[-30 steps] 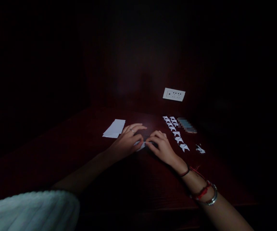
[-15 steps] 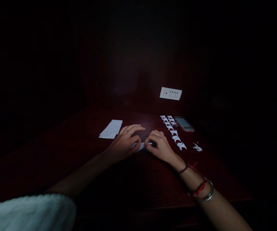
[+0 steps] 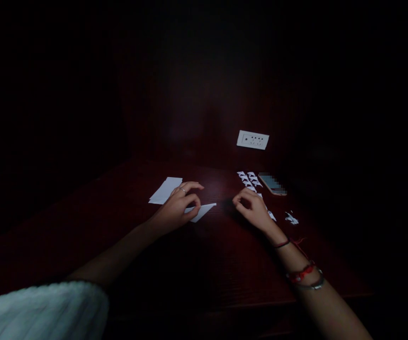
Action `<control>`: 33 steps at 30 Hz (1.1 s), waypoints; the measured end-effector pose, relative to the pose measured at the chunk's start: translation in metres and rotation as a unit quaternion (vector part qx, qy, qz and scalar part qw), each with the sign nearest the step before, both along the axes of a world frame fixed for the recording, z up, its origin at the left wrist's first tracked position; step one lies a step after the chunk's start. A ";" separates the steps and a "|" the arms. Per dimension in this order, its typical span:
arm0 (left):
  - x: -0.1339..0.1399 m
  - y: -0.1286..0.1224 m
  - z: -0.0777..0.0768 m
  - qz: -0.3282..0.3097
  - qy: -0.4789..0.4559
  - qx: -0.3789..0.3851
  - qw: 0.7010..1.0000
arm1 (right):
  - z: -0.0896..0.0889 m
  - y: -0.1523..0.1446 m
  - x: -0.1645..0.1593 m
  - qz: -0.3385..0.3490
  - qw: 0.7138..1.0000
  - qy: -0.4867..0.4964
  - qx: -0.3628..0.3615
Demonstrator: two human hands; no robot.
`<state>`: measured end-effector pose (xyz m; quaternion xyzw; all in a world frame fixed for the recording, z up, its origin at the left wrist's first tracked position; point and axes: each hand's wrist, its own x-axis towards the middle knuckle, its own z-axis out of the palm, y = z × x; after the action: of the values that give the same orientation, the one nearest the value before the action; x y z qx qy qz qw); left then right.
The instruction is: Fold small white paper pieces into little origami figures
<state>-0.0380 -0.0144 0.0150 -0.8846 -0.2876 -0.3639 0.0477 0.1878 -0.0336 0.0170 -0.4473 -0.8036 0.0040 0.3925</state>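
Note:
My left hand (image 3: 175, 208), a ring on one finger, pinches a white piece of folded paper (image 3: 204, 212) between thumb and forefinger, just over the dark red table. The paper tapers to a point on the right; its left part is hidden by my fingers. To the right, apart from the paper, my right hand (image 3: 253, 210) is closed with thumb and forefinger pressed together. Whatever it pinches, if anything, is too small to make out. Just beyond and beside it lie rows of small folded paper pieces (image 3: 243, 178), partly covered by that hand.
A stack of white paper sheets (image 3: 165, 191) lies beyond my left hand. At the right are a phone (image 3: 273, 184) and a little heap of paper scraps (image 3: 291, 218). On the wall behind the table (image 3: 225, 274) is a white power socket (image 3: 252, 140). The surroundings are very dark.
My right hand has come off the paper and moved right, now covering part of the folded rows. My left hand has shifted slightly left with the paper, more of which shows.

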 end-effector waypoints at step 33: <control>0.009 -0.010 0.006 -0.026 0.026 0.007 0.999 | 0.009 -0.018 -0.031 0.082 0.992 -0.099 0.005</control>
<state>-0.0289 -0.0241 0.0211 -0.9004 -0.2610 -0.3443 0.0516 0.1572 -0.0517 0.0259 -0.3759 -0.8726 -0.0120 0.3116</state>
